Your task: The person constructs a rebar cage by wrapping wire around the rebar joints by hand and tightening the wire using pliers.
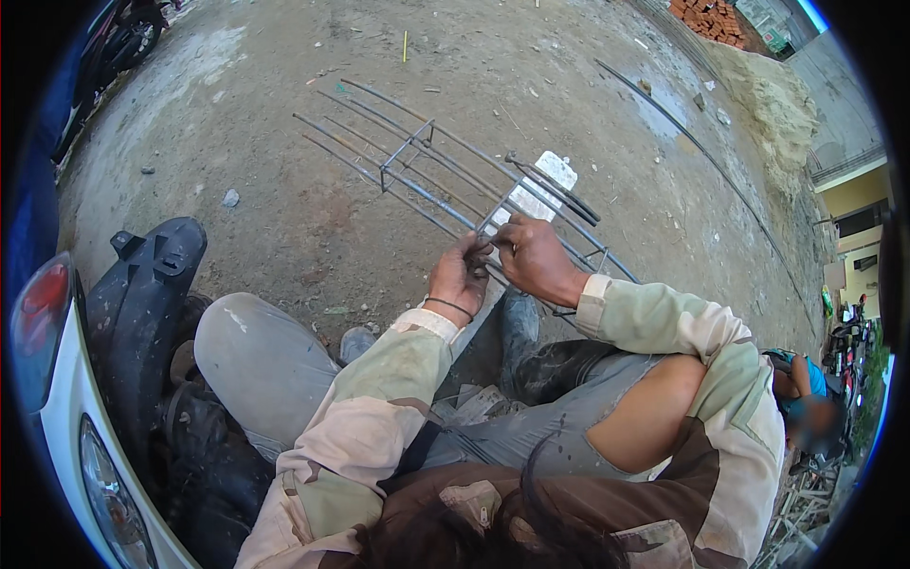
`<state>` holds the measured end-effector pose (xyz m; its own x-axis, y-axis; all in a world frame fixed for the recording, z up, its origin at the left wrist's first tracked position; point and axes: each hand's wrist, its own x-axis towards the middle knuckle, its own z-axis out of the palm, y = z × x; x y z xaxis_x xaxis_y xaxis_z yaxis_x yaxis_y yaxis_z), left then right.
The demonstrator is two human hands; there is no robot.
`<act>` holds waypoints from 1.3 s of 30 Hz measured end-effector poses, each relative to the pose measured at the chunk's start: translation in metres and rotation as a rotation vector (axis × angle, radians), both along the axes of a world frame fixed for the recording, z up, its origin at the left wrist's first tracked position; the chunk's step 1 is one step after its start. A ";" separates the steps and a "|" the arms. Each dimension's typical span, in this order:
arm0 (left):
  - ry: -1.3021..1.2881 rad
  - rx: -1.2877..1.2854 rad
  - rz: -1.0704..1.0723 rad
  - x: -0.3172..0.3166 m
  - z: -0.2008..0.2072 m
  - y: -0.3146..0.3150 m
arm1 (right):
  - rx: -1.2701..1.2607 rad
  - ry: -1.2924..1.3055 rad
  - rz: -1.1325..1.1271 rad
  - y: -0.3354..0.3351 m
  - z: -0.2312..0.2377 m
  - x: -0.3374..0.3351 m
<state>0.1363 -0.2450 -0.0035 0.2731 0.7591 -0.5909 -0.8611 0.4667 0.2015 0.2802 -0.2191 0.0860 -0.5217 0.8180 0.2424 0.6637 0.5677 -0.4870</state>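
A cage of long thin steel bars tied with square stirrups slants across the ground in front of me. My left hand is closed at the cage's near side, its fingertips pinched by a stirrup. Right beside it, my right hand is closed too, with curled fingers meeting the left fingertips at the same joint. Whatever small thing they pinch is hidden between the fingers. Some short dark bent bars lie over the cage's far side. Beyond my right hand, a white block sits under the bars.
A motorbike's white and black rear stands close at my left. A long dark bar lies on the ground at right, near a sand heap. Red bricks are stacked far off. Another person is at the right edge.
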 end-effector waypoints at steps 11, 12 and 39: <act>0.928 0.132 -0.245 -0.029 0.028 -0.013 | -0.374 0.257 -0.230 -0.035 -0.035 -0.019; 0.699 0.126 -0.243 -0.031 0.025 -0.016 | -0.376 0.254 -0.226 -0.039 -0.039 -0.025; 2.080 0.996 -1.068 -0.067 0.089 0.035 | -0.170 -0.566 -0.279 0.126 -0.102 0.157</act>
